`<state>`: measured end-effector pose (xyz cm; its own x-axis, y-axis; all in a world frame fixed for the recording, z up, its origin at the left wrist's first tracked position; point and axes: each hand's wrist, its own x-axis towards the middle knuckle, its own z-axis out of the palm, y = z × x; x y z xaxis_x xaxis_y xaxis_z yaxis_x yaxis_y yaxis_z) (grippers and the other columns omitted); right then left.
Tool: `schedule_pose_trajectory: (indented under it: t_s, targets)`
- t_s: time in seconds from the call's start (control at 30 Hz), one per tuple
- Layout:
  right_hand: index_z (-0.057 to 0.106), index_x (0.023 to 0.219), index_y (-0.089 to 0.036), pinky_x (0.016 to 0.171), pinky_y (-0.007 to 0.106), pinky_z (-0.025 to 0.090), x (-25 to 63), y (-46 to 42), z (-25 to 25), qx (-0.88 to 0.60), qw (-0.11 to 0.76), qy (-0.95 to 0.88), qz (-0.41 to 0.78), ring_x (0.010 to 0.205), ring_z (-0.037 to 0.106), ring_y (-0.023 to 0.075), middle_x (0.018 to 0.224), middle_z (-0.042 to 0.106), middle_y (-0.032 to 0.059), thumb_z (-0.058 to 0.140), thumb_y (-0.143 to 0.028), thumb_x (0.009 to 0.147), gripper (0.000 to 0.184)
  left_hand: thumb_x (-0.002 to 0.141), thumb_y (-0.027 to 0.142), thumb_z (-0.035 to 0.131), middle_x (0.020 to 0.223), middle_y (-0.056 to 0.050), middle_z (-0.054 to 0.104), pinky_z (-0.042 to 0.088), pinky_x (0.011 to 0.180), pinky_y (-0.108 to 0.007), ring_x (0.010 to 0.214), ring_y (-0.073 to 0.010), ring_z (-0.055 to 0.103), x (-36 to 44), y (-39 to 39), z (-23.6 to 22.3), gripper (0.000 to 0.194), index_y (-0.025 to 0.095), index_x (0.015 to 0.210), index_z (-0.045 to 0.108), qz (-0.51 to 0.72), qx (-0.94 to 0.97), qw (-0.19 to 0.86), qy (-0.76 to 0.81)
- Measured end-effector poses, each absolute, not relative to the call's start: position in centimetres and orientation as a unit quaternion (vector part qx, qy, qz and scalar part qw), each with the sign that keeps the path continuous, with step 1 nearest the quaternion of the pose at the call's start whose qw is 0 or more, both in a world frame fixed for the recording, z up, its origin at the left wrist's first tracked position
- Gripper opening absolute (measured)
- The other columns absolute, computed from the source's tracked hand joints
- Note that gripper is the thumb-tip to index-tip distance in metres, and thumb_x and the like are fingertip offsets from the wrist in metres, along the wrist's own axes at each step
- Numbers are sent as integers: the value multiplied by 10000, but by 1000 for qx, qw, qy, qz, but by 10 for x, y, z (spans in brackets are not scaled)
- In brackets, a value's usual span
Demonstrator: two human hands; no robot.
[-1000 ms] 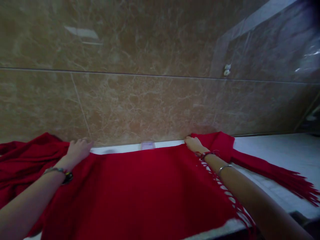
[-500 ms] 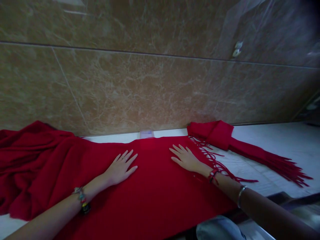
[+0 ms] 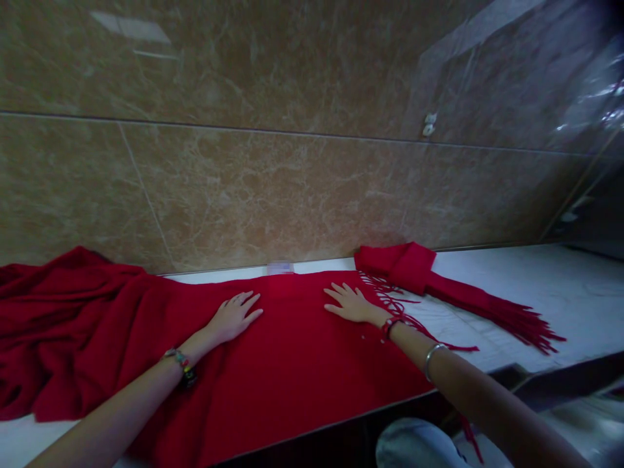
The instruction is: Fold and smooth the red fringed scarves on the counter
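Note:
A wide red fringed scarf (image 3: 302, 364) lies flat across the counter, with its fringe at the right end and its left part bunched in loose folds. My left hand (image 3: 235, 318) rests on it palm down, fingers spread, near the start of the folds. Also palm down with fingers apart, my right hand (image 3: 348, 303) presses on the cloth close to the fringe. A second red piece, a folded scarf (image 3: 404, 265) with fringed ends, lies just beyond the fringe, to the right of my right hand.
Behind the counter (image 3: 517, 279) rises a brown marbled tile wall (image 3: 273, 188). A small clear packet (image 3: 280, 268) sits at the wall, partly under the scarf's far edge. The counter's front edge runs below, with my denim-clad knee (image 3: 414, 442) beneath it.
The camera view has shifted a little. The cloth near my left forearm has drawn into a fold, and fringe now hangs below the front edge by my right forearm. Both hands stay flat on the scarf.

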<state>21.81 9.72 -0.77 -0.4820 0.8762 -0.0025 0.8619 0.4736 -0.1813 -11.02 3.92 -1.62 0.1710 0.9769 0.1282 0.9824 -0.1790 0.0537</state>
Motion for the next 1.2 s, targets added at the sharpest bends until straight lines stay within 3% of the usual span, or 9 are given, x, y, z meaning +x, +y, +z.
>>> schedule_pose_trajectory:
  t_s: [0.13,0.2,0.33,0.43,0.53,0.73,0.87,1.0,1.2]
  targets:
    - [331,1335,-180,1033,415,207,217,128,6,-524,106,-842,69,1271,271,240,1381,336,101,220,-531,867,595,867,476,236,1339,-111,403,290,997,-391,1218,-237,370,-131,43,-16,538,164,1237,472,-93,-747,81,-654]
    - [260,1364,-162,1030,467,184,216,141,6,-548,96,-829,56,1293,208,265,1416,259,112,237,-528,864,620,859,484,256,1367,-98,367,265,1012,-401,1249,-241,327,-144,43,-17,539,181,1263,444,-72,-752,76,-651]
    - [264,1363,-202,985,593,148,214,148,-13,-572,49,-817,58,1297,156,330,1434,215,96,260,-556,847,626,865,469,240,1381,-74,351,259,1020,-378,1262,-214,311,-167,40,-24,532,210,1313,368,-49,-778,61,-624]
    - [264,1362,-212,978,599,148,212,140,-26,-565,60,-822,38,1301,142,326,1439,201,94,235,-537,860,599,863,452,248,1374,-76,363,281,1004,-395,1247,-226,335,-178,34,-28,516,215,1298,392,-53,-776,72,-625]
    - [351,1321,-212,960,590,200,213,139,-23,-542,68,-838,17,1269,238,323,1399,296,113,280,-499,863,545,851,445,286,1327,-105,420,338,954,-417,1192,-257,401,-174,35,-20,508,198,1272,430,-38,-771,75,-631]
    - [492,1206,-140,957,383,300,210,177,6,-528,83,-845,1,1156,423,237,1249,482,162,400,-184,827,393,854,316,340,1286,-130,442,329,965,-398,1163,-246,418,-134,79,1,433,157,1245,436,-143,-763,144,-614]
    - [598,1050,-167,810,280,402,202,202,10,-515,58,-855,13,975,553,200,1060,614,112,504,-144,734,330,840,222,351,1129,-132,567,382,925,-340,1048,-206,514,-123,104,-14,353,116,1123,534,-170,-755,109,-624]
    - [643,838,-153,669,215,410,198,216,8,-493,51,-868,30,800,584,156,869,660,65,543,-127,673,195,828,208,375,1075,-125,594,405,897,-308,987,-197,544,-127,108,-29,318,112,1058,572,-180,-754,98,-625]
    - [626,828,-140,588,190,387,208,222,9,-481,98,-869,60,699,552,119,782,640,22,511,-153,682,186,829,214,373,1071,-134,578,391,901,-315,983,-199,533,-131,112,-30,332,102,1083,555,-176,-750,88,-631]
